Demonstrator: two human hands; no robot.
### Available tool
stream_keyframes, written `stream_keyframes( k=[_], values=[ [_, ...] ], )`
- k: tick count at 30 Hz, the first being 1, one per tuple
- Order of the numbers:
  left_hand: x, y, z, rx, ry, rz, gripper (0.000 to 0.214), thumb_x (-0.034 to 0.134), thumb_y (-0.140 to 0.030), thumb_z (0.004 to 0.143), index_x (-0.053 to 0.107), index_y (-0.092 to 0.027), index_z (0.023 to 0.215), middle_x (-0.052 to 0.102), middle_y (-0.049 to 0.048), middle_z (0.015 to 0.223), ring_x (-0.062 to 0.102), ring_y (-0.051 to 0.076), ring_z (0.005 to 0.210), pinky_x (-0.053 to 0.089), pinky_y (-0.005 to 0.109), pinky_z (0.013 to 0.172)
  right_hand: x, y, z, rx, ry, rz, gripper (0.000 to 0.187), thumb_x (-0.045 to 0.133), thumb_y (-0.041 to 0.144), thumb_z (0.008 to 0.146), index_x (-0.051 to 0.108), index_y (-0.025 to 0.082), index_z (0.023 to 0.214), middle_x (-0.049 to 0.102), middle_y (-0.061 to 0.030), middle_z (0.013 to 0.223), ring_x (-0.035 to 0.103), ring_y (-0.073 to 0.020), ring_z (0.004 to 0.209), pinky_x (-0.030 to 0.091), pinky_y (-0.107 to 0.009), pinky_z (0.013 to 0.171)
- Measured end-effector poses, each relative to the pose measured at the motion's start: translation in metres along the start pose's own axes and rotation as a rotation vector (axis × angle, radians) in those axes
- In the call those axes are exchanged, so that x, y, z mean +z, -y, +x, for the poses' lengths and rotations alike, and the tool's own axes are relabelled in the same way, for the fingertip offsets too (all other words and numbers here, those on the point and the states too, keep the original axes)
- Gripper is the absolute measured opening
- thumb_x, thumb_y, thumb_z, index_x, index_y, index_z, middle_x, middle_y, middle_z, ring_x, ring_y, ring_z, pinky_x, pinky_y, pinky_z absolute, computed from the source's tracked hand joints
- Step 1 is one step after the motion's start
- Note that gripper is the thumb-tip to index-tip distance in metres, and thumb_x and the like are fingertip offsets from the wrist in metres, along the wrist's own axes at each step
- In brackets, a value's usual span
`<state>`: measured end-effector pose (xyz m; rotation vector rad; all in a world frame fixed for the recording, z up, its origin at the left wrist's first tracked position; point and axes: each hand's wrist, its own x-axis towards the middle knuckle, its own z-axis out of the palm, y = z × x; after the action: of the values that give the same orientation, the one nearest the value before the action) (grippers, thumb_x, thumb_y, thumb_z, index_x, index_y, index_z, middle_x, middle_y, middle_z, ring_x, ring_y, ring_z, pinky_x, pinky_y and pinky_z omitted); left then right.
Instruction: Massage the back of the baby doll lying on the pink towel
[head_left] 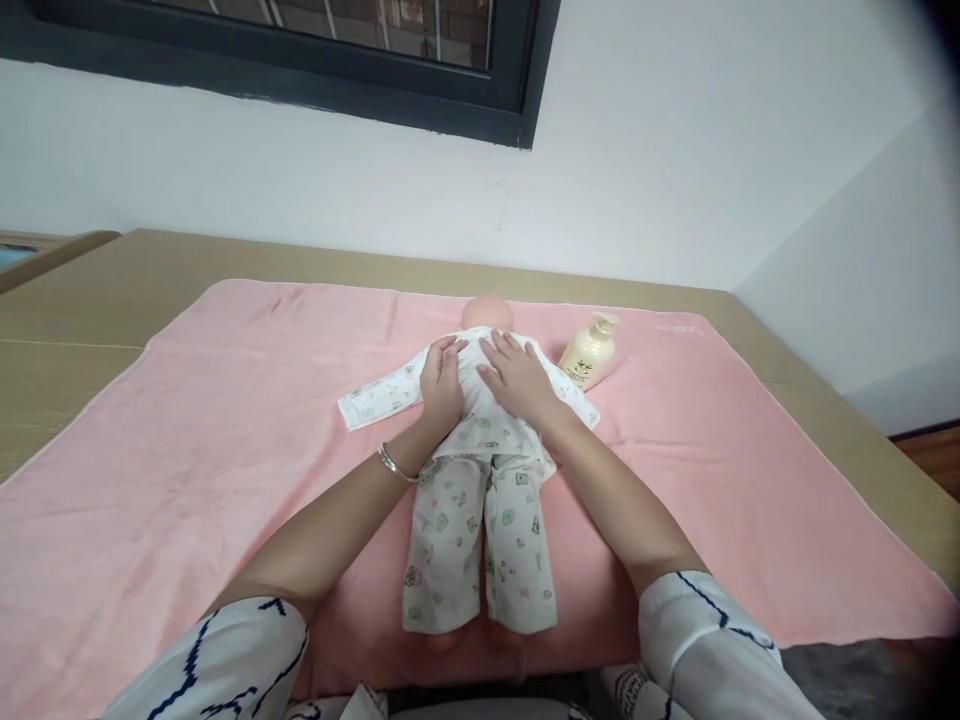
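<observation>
A baby doll (487,430) in white printed pajamas lies stretched out on a pink blanket (247,480). Its bald head (487,313) points away from me and its feet point towards me; no facial features show. My right hand (521,380) rests flat on the upper torso, fingers spread. On the doll's left-hand side in view, my left hand (444,385) is turned on edge against the torso, its fingers extended and slightly curved. Neither hand grips anything. One printed sleeve (382,398) reaches out to the left; the other is partly covered by my right forearm.
A cream pump bottle (589,352) stands tilted on the blanket, just right of the doll's shoulder. The blanket covers most of a wooden table (315,262). Behind it rises a white wall (622,170) with a dark window frame (517,110).
</observation>
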<state>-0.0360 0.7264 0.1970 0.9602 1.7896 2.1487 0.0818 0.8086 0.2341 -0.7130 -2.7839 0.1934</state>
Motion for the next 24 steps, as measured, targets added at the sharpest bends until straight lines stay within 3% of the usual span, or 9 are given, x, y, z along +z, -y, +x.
stream_keyframes(
  k=[3,6,10,14,18,21,24],
  values=[
    [-0.003,0.007,0.0,0.03,0.085,-0.025,0.029,0.048,-0.03,0.094,0.059,-0.018,0.118,0.069,0.0087,0.12,0.061,0.021,0.119,0.043,0.04,0.109,-0.001,-0.01,0.003,0.106,0.009,0.008,0.055,0.026,0.038,0.108,0.034,0.009,0.154,0.033,-0.0153,0.158,0.028,-0.0294,0.147,0.023,-0.05,0.12],
    [-0.005,0.01,0.0,0.066,0.102,-0.001,0.034,0.046,-0.029,0.094,0.056,-0.015,0.124,0.068,0.0109,0.124,0.06,0.021,0.122,0.042,0.042,0.111,0.0,0.01,-0.008,0.171,-0.021,-0.079,0.055,0.03,0.034,0.107,0.036,0.004,0.152,0.035,-0.022,0.155,0.032,-0.0344,0.144,0.024,-0.051,0.119],
    [-0.006,0.006,0.0,0.121,0.165,0.209,0.041,0.038,-0.034,0.099,0.061,-0.012,0.125,0.063,0.014,0.133,0.057,0.024,0.127,0.042,0.043,0.114,0.002,0.037,-0.023,0.06,-0.022,-0.126,0.052,0.035,0.025,0.103,0.039,0.002,0.15,0.034,-0.023,0.155,0.028,-0.0378,0.146,0.024,-0.051,0.119],
    [-0.006,0.008,0.0,0.247,0.213,0.377,0.046,0.031,-0.034,0.101,0.058,-0.011,0.131,0.058,0.0153,0.139,0.052,0.025,0.133,0.039,0.046,0.117,0.001,0.014,-0.011,0.044,-0.005,0.03,0.051,0.027,0.028,0.106,0.043,0.007,0.149,0.035,-0.0145,0.157,0.027,-0.0312,0.148,0.022,-0.05,0.121],
    [-0.005,0.017,0.005,0.283,0.264,0.487,0.049,0.029,-0.034,0.101,0.055,-0.009,0.134,0.054,0.0171,0.144,0.046,0.026,0.139,0.034,0.049,0.12,0.001,-0.016,0.005,0.068,0.021,0.131,0.055,0.024,0.035,0.108,0.035,0.007,0.153,0.029,-0.0134,0.159,0.023,-0.0254,0.15,0.019,-0.045,0.123],
    [-0.004,0.016,0.011,0.277,0.352,0.656,0.052,0.032,-0.032,0.1,0.05,-0.005,0.14,0.046,0.0207,0.15,0.037,0.03,0.145,0.029,0.052,0.122,-0.002,-0.01,0.002,0.129,0.014,0.043,0.055,0.024,0.033,0.107,0.036,0.003,0.152,0.033,-0.0174,0.157,0.026,-0.0269,0.149,0.021,-0.043,0.122],
    [-0.005,0.004,0.009,0.327,0.425,0.846,0.05,0.032,-0.026,0.099,0.05,-0.001,0.139,0.047,0.0238,0.148,0.039,0.033,0.143,0.031,0.053,0.12,-0.01,0.012,-0.011,0.173,0.027,-0.119,0.051,0.027,0.027,0.106,0.042,-0.001,0.147,0.043,-0.0234,0.149,0.038,-0.0299,0.142,0.028,-0.041,0.118]
  ],
)
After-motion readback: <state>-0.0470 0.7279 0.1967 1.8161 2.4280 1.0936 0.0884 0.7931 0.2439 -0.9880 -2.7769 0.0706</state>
